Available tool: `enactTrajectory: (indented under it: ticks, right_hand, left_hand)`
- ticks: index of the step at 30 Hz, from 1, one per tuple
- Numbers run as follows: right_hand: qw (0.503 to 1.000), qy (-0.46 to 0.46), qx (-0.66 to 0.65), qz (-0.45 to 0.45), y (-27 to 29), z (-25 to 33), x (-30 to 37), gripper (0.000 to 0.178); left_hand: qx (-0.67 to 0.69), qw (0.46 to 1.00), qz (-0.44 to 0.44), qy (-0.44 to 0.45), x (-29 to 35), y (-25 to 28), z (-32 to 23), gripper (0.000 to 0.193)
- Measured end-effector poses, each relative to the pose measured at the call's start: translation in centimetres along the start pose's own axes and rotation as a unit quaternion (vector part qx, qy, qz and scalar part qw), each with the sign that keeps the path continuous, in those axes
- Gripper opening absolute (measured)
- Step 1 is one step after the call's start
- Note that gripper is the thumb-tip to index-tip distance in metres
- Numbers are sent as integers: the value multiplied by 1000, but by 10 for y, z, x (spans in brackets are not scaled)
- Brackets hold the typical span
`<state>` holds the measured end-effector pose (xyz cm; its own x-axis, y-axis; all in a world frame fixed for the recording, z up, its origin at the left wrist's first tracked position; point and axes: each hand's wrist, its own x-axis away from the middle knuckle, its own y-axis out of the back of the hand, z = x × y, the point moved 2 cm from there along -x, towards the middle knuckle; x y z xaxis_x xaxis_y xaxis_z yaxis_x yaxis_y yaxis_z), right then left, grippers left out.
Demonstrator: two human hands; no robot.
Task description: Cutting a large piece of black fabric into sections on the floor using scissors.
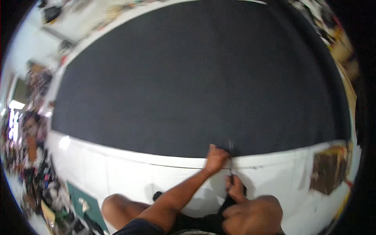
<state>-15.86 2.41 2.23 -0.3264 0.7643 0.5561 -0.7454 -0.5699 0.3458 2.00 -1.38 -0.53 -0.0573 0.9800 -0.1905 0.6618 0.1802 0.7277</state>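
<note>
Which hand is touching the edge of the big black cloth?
The left hand, reaching farther forward, rests on the near edge of the black cloth. The right hand stays back over the white table, gripping something dark.

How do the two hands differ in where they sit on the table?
The left hand reaches farther out, resting at the near edge of the large black fabric sheet. The right hand sits nearer the body, over the white table surface, holding something dark and blurred. Both meet along one line.

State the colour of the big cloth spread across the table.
Plain black, no pattern: the cloth shows best in the head view, on the white table.
</note>
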Motion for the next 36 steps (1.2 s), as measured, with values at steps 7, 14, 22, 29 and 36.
enactTrajectory:
  ticks: [7, 14, 22, 29, 36]
  right_hand:
    - [966, -39, -251, 58, 5, -14, -26, 33]
    - [980, -6, -197, 16, -3, -30, -32, 33]
    - [973, 9, -229, 16, -1, -37, -37, 34]
    - [976, -14, -216, 10, 1, -16, -27, 33]
    - [980, -36, -197, 11, 2, -12, -26, 33]
  left_hand:
    - [17, 995, 79, 54, -6, -18, -16, 8]
    - [11, 994, 82, 67, 1, -2, -20, 9]
    - [-44, 988, 148, 5, 10, 0, -27, 33]
    - [-131, 948, 274, 90, 17, 3, -49, 51]
    - [-106, 943, 305, 84, 21, 13, -48, 56]
